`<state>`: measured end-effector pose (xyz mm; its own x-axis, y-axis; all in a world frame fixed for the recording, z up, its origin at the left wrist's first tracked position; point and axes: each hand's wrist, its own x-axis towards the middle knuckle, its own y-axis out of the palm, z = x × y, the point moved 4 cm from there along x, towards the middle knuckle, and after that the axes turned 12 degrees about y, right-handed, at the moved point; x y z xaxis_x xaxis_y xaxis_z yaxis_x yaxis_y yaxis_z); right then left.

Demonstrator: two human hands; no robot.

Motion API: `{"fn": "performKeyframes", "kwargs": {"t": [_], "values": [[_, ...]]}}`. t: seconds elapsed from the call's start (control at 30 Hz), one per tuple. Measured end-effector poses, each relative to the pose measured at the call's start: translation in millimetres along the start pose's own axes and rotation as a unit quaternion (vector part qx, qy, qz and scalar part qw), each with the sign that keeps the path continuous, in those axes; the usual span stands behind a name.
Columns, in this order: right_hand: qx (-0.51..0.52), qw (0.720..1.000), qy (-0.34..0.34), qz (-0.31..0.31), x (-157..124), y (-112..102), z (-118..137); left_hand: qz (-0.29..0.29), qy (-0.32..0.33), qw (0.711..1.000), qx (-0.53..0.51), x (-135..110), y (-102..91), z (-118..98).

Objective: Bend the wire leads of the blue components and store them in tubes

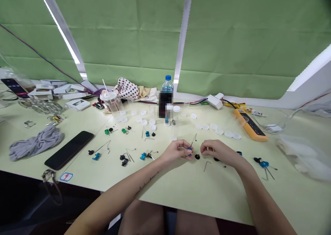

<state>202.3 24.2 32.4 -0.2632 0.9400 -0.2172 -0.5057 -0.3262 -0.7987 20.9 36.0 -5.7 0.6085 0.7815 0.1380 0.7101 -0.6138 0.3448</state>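
My left hand (178, 150) is closed in a pinch on a small blue part (190, 149), just above the table. A thin metal rod (193, 139) with a small tip slants up from the part. To its right my right hand (219, 150) is curled, fingertips pointing down; whatever they may hold is hidden. A small black knob (197, 156) lies between the hands. In front of them is an L-shaped hex key (206, 166). Partly covered by my right hand are another black knob (216, 159) and a blue part (239, 153).
Similar sets of parts, such as a blue piece (96, 156), lie across the table (165, 190). Clear tubes (176, 119) and a bottle (168, 85) stand behind my hands, among white caps (219, 130). An orange meter (250, 125) lies right, a phone (69, 150) left.
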Motion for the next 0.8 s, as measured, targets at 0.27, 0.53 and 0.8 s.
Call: {"fn": "performKeyframes", "kwargs": {"t": [0.27, 0.53, 0.8], "values": [[-0.074, 0.995, 0.065, -0.010, 1, 8, -18, 0.011, 0.040, 0.997, 0.059, 2, 0.3, 3], [-0.104, 0.993, 0.059, 0.006, -1, 14, -14, 0.024, 0.045, 0.985, 0.167, -1, 0.5, -3], [-0.120, 0.991, 0.056, -0.002, -1, 14, -10, 0.019, 0.067, 0.986, 0.151, -1, 0.9, -6]]}}
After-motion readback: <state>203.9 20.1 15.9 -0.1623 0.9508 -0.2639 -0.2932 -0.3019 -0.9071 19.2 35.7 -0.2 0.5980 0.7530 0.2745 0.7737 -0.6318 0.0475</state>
